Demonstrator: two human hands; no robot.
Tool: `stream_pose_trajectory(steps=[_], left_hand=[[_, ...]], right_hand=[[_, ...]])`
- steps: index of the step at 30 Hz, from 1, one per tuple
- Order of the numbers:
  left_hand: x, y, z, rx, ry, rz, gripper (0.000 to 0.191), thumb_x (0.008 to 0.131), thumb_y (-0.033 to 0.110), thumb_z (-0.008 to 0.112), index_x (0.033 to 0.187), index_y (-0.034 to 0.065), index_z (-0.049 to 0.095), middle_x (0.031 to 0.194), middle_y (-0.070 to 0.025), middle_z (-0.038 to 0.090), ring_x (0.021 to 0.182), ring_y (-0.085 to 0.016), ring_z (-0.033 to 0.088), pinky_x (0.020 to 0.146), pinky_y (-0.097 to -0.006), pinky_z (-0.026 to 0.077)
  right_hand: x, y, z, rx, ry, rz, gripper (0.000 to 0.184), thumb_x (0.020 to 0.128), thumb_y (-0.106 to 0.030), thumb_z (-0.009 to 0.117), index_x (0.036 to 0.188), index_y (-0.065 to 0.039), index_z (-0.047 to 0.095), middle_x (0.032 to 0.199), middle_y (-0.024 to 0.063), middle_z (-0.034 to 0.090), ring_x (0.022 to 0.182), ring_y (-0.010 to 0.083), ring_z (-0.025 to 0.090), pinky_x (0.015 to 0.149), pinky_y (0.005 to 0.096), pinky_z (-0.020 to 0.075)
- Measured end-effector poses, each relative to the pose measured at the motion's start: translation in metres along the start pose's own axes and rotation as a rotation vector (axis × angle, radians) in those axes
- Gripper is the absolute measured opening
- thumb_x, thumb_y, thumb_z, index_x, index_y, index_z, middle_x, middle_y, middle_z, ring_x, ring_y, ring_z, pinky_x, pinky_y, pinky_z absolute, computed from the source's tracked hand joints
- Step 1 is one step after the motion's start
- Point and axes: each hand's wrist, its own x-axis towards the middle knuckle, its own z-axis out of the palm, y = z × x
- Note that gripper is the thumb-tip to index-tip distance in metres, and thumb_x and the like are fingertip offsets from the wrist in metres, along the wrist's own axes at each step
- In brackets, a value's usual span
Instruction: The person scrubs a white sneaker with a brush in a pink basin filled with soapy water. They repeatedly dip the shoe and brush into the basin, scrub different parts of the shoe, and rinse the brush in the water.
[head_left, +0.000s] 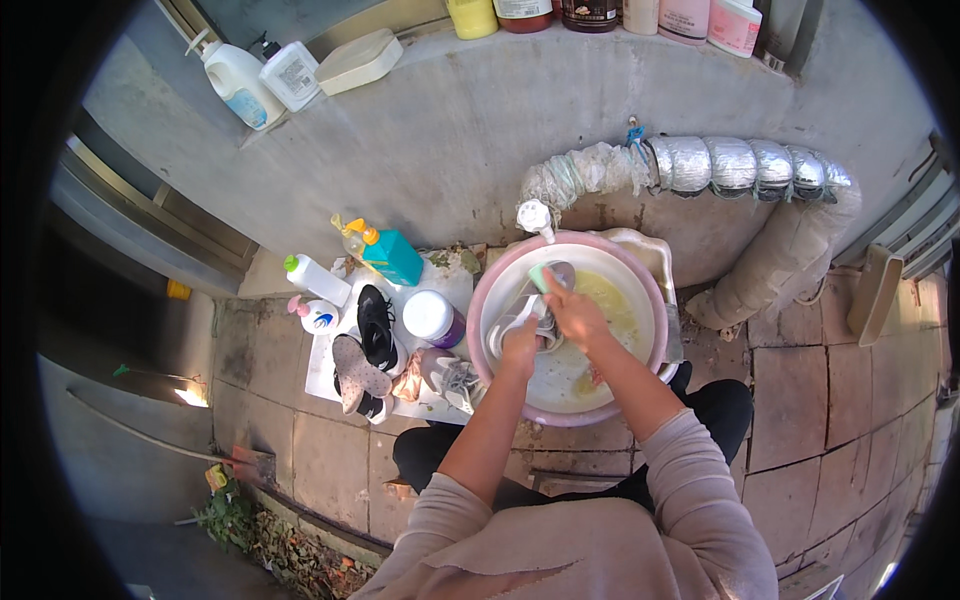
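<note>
A round basin with a pink rim (660, 322) stands before me and holds cloudy, yellowish water. My left hand (522, 343) grips a grey and white shoe (501, 327) over the left part of the basin. In my right hand (576, 313) is a pale green scrubber, a brush or sponge (537, 277), pressed against the far end of the shoe. My fingers cover part of both things. A small reddish thing (596, 375) lies in the water below my right wrist.
Left of the basin a white board (321, 367) bears black shoes (375, 326), a grey sneaker (454, 379), a white-lidded jar (429, 316) and a teal pump bottle (394, 259). A white tap (535, 216) overhangs the basin. Wrapped pipes (709, 165) run along the wall; bottles (289, 75) line the ledge.
</note>
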Motion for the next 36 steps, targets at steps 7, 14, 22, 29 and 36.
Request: stream_pose_trajectory(steps=[7, 14, 22, 29, 36], left_hand=[[0.0, -0.009, -0.003, 0.486, -0.066, 0.168, 0.041, 0.1, 0.03, 0.052, 0.097, -0.0082, 0.065, 0.091, -0.0143, 0.068, 0.079, -0.02, 0.064, 0.072, -0.0353, 0.052], [-0.024, 0.003, 0.0, 0.734, -0.034, 0.269, 0.057, 0.097, 0.044, 0.047, 0.096, -0.0094, 0.068, 0.091, -0.0316, 0.067, 0.093, -0.044, 0.066, 0.083, -0.0463, 0.048], [-0.031, 0.008, -0.008, 0.837, -0.046, 0.174, 0.056, 0.094, 0.043, 0.053, 0.097, -0.0109, 0.068, 0.087, -0.0245, 0.068, 0.086, -0.033, 0.067, 0.083, -0.0409, 0.047], [-0.04, -0.001, -0.003, 0.96, -0.068, 0.175, 0.06, 0.094, 0.047, 0.05, 0.102, -0.0096, 0.068, 0.099, -0.0309, 0.067, 0.102, -0.039, 0.065, 0.091, -0.0402, 0.046], [-0.045, -0.001, -0.003, 1.038, -0.137, 0.178, 0.062, 0.095, 0.05, 0.047, 0.109, -0.0071, 0.067, 0.106, -0.0317, 0.065, 0.107, -0.042, 0.062, 0.095, -0.0415, 0.045]], right_hand=[[0.023, 0.033, -0.008, -0.12, 0.061, -0.075, 0.049, 0.1, -0.042, 0.046, 0.148, -0.04, 0.034, 0.104, 0.022, 0.067, 0.092, 0.0428, 0.064, 0.084, 0.0493, 0.0498], [-0.016, 0.028, 0.016, -0.03, -0.053, -0.261, 0.053, 0.1, -0.042, 0.044, 0.15, -0.034, 0.033, 0.101, 0.0241, 0.067, 0.092, 0.0443, 0.064, 0.084, 0.0481, 0.0497], [0.013, 0.021, -0.007, -0.254, 0.119, -0.036, 0.053, 0.099, -0.042, 0.045, 0.148, -0.048, 0.027, 0.102, 0.0205, 0.068, 0.093, 0.0393, 0.066, 0.085, 0.0509, 0.05], [0.002, 0.032, -0.011, -0.239, 0.105, -0.033, 0.062, 0.095, -0.037, 0.054, 0.149, -0.048, 0.026, 0.103, 0.0225, 0.067, 0.094, 0.0403, 0.066, 0.087, 0.051, 0.0497], [0.001, 0.035, -0.033, 0.081, 0.015, 0.038, 0.08, 0.081, -0.037, 0.071, 0.149, -0.045, 0.029, 0.123, 0.0222, 0.063, 0.111, 0.0353, 0.062, 0.096, 0.0406, 0.0468]])
